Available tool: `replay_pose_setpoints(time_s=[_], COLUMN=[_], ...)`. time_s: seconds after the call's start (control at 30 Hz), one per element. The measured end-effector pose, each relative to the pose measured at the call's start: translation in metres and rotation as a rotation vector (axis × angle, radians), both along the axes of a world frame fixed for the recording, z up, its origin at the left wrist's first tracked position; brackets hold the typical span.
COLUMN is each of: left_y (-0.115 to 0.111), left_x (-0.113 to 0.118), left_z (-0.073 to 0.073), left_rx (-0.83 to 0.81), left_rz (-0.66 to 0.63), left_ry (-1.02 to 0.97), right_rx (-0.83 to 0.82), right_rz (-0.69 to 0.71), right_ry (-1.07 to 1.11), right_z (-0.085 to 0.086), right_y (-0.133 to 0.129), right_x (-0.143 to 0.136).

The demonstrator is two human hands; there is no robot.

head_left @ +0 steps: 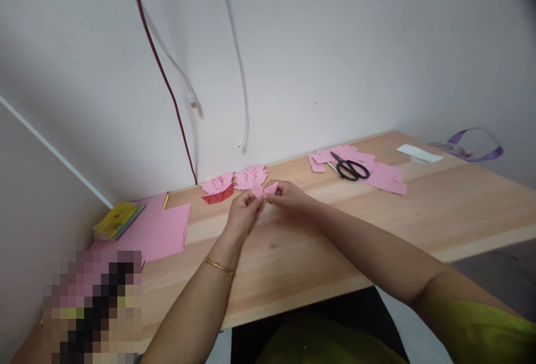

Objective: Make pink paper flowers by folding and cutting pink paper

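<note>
A small folded piece of pink paper [270, 188] is pinched between both hands above the wooden table. My left hand [244, 211] holds its left side, fingers closed. My right hand [286, 195] grips its right side between thumb and fingers. Just behind the hands lie folded pink paper pieces with pointed edges [250, 177], and a red folded paper [218, 194] sits left of them.
Black-handled scissors [352, 170] rest on pink paper pieces [383, 176] at the right. A white strip [419, 153] and a purple strap [481, 156] lie farther right. Pink sheets [163, 233] and a yellow packet [117, 220] are at the left. Cables hang along the wall.
</note>
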State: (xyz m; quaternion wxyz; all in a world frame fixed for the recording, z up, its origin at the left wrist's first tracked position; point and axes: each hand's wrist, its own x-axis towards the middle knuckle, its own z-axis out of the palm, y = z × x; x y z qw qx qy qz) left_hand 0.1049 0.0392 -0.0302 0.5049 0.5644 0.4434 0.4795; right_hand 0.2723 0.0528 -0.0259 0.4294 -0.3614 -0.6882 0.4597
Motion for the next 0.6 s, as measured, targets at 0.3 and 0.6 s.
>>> replay_pose_setpoints(time_s=[0.3,0.6], left_y=[0.004,0.002], left_x=[-0.002,0.0], left_z=[-0.007,0.003], left_rx=[0.016,0.155], left_rz=[-0.02,0.006], left_ry=[0.0,0.091], right_rx=[0.062,0.315], right_rz=[-0.012,-0.055], right_ry=[0.004,-0.051], right_z=[-0.002,-0.004], right_y=[-0.001,0.001], right_x=[-0.001,-0.002])
